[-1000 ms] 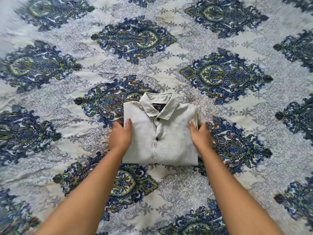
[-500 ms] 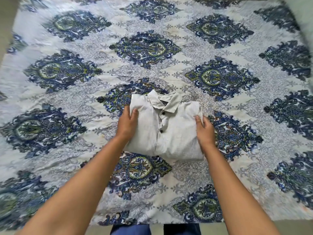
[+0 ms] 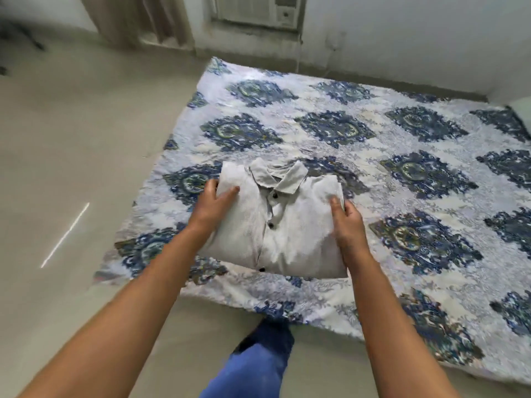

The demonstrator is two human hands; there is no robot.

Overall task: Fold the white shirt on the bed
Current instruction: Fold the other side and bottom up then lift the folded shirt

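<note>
the folding itself looks done: the white button-front collared shirt is already a compact rectangle, collar at the far end, dark buttons running down the middle. it sits over the near left part of the bed's white sheet with blue and green medallion print, and its near edge seems to hang a little above the sheet, so i judge it is being carried or repositioned rather than folded further.

the left hand grasps the shirt's left edge, thumb lying on top of the cloth and fingers wrapped round the side. the right hand grasps the right edge the same way, thumb on top, fingers curled at the side.

the next move probably calls for keeping both sides level so the layers do not slide apart, then setting the bundle down flat and letting go evenly.

no writing can be read anywhere: the inside of the collar shows no legible label, and the window air conditioner on the far wall is too blurred for a brand.
</note>
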